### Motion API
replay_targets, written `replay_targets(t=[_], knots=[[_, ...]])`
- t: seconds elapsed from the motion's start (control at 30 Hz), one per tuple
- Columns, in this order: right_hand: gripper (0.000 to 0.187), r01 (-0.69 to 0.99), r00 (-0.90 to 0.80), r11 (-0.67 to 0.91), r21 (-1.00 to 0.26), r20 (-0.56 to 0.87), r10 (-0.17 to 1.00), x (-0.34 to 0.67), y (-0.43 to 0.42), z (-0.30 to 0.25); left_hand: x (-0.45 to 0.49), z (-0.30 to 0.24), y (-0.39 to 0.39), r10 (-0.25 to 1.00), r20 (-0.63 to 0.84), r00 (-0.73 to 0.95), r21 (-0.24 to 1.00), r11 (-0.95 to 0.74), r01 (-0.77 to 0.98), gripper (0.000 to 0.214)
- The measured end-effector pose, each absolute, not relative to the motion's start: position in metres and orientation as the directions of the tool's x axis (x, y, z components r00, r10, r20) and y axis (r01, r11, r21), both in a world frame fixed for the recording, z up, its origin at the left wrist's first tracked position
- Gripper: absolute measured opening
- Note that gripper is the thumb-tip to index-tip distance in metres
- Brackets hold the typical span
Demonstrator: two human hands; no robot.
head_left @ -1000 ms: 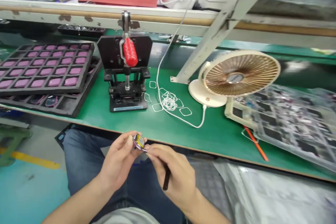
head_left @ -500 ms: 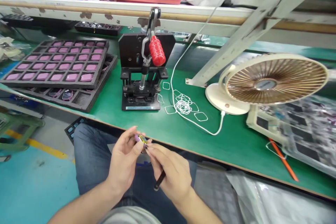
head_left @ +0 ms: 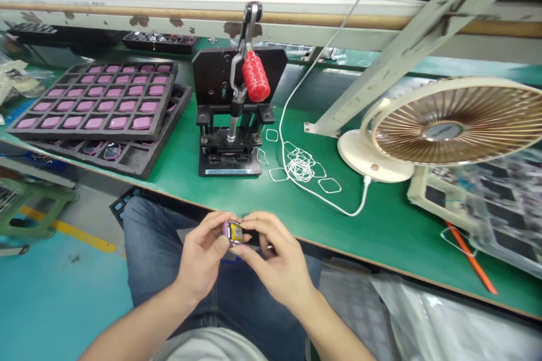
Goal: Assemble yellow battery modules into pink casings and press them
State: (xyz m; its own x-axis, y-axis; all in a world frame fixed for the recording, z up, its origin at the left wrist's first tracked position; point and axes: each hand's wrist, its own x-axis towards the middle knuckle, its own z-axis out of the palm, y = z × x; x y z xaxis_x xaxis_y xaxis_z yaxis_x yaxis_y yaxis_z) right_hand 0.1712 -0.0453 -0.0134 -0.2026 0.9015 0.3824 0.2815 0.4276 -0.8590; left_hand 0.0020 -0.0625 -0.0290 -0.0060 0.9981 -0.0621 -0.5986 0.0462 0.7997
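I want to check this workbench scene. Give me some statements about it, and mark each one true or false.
1. The left hand and right hand both hold a small yellow and purple part. True.
2. The hand press stands to the right of the desk fan. False: it stands to the left of the fan.
3. The black foam tray holds rows of pink pads. True.
4. The white wire loops lie on the floor. False: they lie on the green bench mat, beside the press.

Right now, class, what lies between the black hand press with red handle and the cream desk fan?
The head view shows a white cable and tangled thin white rectangular loops on the green mat.
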Motion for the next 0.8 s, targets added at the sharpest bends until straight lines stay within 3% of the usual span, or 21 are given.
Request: replay_targets(t=[0.13,0.23,0.33,0.43,0.53,0.6,0.67,0.8], knots=[[0.035,0.291,-0.183,0.407,-0.866,0.368,0.912,0.174,-0.052,-0.012,-0.001,-0.034,-0.065,0.998,0.008,0.066,0.830,0.030,-0.557,0.031],[0.034,0.287,-0.126,0.383,-0.878,0.362,0.924,0.173,-0.067,-0.018,0.002,-0.036,-0.067,0.993,-0.033,0.112,0.842,0.088,-0.533,0.031],[0.036,0.350,-0.033,0.318,-0.881,0.328,0.944,0.176,-0.096,-0.018,0.008,-0.033,-0.075,0.950,-0.240,0.201,0.781,0.312,-0.541,0.036],[0.030,0.483,0.047,0.216,-0.849,0.271,0.961,0.196,-0.132,-0.014,0.011,-0.032,-0.082,0.811,-0.523,0.263,0.661,0.581,-0.475,0.044],[0.023,0.671,0.277,-0.097,-0.735,0.126,0.953,0.252,-0.167,-0.012,0.018,-0.042,-0.081,0.736,-0.610,0.293,0.659,0.677,-0.328,0.064],[0.027,0.687,0.542,-0.413,-0.598,0.043,0.839,0.314,-0.193,-0.011,0.025,-0.050,-0.083,0.723,-0.615,0.314,0.694,0.685,-0.221,0.074],[0.026,0.584,0.756,-0.645,-0.492,0.040,0.654,0.384,-0.220,-0.007,0.028,-0.056,-0.090,0.708,-0.625,0.330,0.705,0.693,-0.152,0.075],[0.027,0.327,0.941,-0.873,-0.363,0.037,0.337,0.495,-0.274,0.002,0.024,-0.062,-0.101,0.657,-0.657,0.371,0.676,0.731,-0.098,0.069]])
